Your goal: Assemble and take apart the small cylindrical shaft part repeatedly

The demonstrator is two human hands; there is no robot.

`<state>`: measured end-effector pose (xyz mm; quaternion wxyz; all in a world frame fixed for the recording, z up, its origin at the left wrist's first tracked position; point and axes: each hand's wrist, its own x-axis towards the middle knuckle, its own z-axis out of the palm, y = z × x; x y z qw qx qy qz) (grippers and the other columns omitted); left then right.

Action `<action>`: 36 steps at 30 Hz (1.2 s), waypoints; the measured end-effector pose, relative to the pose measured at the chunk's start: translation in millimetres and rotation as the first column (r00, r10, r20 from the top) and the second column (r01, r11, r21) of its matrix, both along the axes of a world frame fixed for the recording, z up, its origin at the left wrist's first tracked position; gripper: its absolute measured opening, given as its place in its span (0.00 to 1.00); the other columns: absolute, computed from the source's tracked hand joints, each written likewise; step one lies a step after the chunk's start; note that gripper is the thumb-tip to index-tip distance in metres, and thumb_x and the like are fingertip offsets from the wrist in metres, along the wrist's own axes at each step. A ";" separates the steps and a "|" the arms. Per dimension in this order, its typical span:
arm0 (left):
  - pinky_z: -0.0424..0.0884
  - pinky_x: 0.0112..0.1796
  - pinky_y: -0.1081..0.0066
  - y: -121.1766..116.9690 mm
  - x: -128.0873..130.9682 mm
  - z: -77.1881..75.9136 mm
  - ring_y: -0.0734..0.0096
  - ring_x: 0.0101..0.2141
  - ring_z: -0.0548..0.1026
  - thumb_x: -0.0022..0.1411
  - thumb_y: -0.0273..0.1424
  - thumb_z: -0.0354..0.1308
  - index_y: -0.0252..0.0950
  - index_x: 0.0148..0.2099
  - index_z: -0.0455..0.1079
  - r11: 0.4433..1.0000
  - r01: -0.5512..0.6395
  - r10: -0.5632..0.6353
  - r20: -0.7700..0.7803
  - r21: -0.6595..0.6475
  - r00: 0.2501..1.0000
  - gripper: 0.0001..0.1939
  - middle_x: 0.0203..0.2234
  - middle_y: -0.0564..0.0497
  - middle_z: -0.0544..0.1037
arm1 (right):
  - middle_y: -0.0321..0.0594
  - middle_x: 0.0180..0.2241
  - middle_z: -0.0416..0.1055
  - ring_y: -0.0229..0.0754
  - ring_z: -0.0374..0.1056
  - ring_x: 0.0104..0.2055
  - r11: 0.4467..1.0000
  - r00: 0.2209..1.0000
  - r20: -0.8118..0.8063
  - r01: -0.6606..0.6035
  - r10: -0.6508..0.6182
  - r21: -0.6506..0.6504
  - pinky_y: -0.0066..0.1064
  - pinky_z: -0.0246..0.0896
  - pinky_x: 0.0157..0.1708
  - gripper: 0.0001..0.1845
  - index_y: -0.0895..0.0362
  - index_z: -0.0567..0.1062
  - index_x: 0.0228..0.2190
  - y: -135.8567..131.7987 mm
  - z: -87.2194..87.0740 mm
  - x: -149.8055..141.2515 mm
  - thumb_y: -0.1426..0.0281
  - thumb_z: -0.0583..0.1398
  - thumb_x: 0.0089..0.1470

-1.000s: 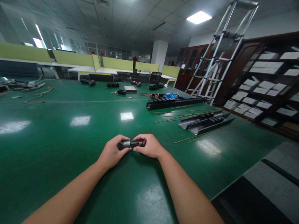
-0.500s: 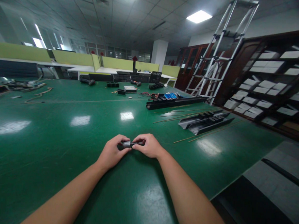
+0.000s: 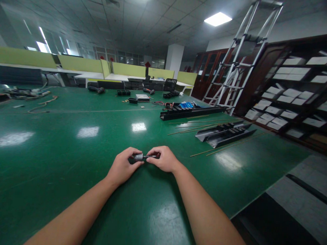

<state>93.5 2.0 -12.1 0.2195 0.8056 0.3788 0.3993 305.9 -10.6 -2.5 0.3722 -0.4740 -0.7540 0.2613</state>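
Note:
In the head view, my left hand [image 3: 124, 165] is closed by thumb and fingers around a small silver-and-black cylinder [image 3: 138, 157] just above the green table [image 3: 78, 176]. From its right end a thin dark shaft [image 3: 146, 156] runs towards my right hand [image 3: 163, 159]. That hand pinches the shaft between thumb and fingers, and a dark reddish bit shows at its far end. The piece lies roughly level. Fingers cover parts of it, and its exact kind cannot be made out.
Right of my hands lie black metal channels [image 3: 219, 138] and thin brass-coloured rods [image 3: 202, 152]. Behind them is a long black channel [image 3: 190, 113] with a blue item on it. A white box [image 3: 142, 97] and small black parts sit farther back. Tangled cables [image 3: 42, 104] lie far left.
My right hand has shifted slightly to the right, so a little more of the thin shaft shows between the hands. My left hand holds its place on the cylinder.

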 end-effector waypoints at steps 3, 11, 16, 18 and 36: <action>0.69 0.41 0.67 -0.9 -0.8 -0.2 0.68 0.40 0.73 0.55 0.30 0.65 0.40 0.44 0.71 1.000 -0.004 0.004 0.002 0.004 1.000 0.14 0.38 0.53 0.75 | 0.38 0.27 0.76 0.36 0.67 0.27 1.000 1.000 -0.006 0.000 0.000 0.011 0.26 0.59 0.28 0.09 0.59 0.81 0.33 -0.4 -0.1 0.5 0.69 0.64 0.48; 0.70 0.41 0.68 -1.2 -0.7 1.5 0.68 0.39 0.73 0.55 0.29 0.65 0.40 0.44 0.71 1.000 -0.012 0.012 0.006 0.007 1.000 0.13 0.38 0.53 0.75 | 0.38 0.27 0.76 0.37 0.67 0.27 1.000 1.000 -0.006 0.006 -0.006 0.024 0.26 0.59 0.29 0.09 0.59 0.81 0.32 -1.1 1.9 2.1 0.69 0.65 0.47; 0.70 0.42 0.68 -0.9 -1.8 1.2 0.68 0.40 0.73 0.55 0.29 0.65 0.41 0.44 0.71 1.000 -0.012 0.012 0.000 0.007 1.000 0.13 0.38 0.53 0.75 | 0.37 0.26 0.75 0.37 0.67 0.27 1.000 1.000 -0.004 0.022 -0.022 0.012 0.26 0.59 0.28 0.09 0.59 0.81 0.32 -0.2 0.6 1.9 0.68 0.66 0.46; 0.70 0.42 0.68 -0.4 -1.4 1.4 0.69 0.40 0.73 0.55 0.29 0.65 0.41 0.44 0.71 1.000 -0.013 0.013 0.000 0.007 1.000 0.13 0.39 0.53 0.75 | 0.37 0.25 0.75 0.36 0.66 0.26 1.000 1.000 -0.006 0.026 -0.026 0.012 0.26 0.58 0.27 0.09 0.59 0.81 0.31 0.4 0.3 2.1 0.68 0.66 0.46; 0.70 0.41 0.67 1.3 -2.0 0.2 0.68 0.39 0.73 0.55 0.30 0.65 0.41 0.44 0.71 0.999 -0.037 0.037 0.002 0.007 0.999 0.14 0.38 0.54 0.75 | 0.37 0.24 0.74 0.36 0.66 0.25 0.999 0.998 -0.033 0.045 -0.045 0.014 0.26 0.59 0.27 0.08 0.60 0.81 0.30 2.0 0.2 7.0 0.69 0.66 0.45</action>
